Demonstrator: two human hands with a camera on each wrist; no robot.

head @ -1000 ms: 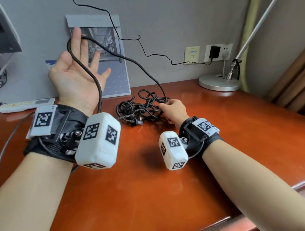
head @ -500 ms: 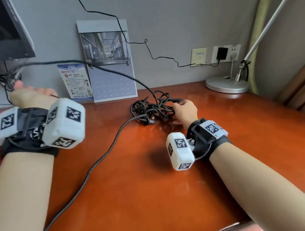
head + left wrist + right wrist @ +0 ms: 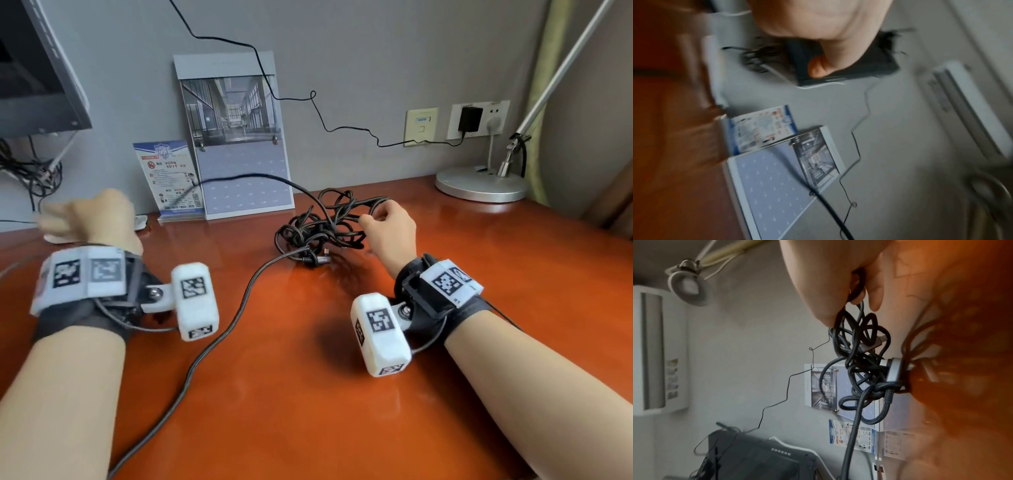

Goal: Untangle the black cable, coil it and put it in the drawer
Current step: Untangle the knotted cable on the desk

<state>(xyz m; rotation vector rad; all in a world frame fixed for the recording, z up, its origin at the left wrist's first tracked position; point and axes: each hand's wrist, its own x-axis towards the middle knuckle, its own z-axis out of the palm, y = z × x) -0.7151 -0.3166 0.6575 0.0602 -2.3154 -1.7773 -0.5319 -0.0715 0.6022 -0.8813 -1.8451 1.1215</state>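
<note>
The black cable (image 3: 318,226) lies in a tangled heap on the orange-brown desk (image 3: 308,394), its plug ends at the heap's near side. My right hand (image 3: 373,214) is at the heap's right edge, fingers curled round a few loops. The right wrist view shows the fingers (image 3: 873,293) pinching those loops, with the cable's knot (image 3: 859,369) below. One strand arcs left through the air past the calendar. Another runs across the desk toward the bottom left. My left hand (image 3: 78,219) is blurred at the left, and its grip is hidden. The left wrist view shows only the left hand's palm (image 3: 818,24).
A calendar (image 3: 239,137) and a leaflet (image 3: 168,178) lean on the wall behind the heap. A monitor (image 3: 34,68) with loose wires stands at the far left. A lamp base (image 3: 479,185) is at the back right. A charger (image 3: 471,118) feeds a thin wall wire.
My left hand swept from raised above the desk out to the far left, then back in and lower. The airborne strand went taut, then slackened into an arc. My right hand stayed on the heap.
</note>
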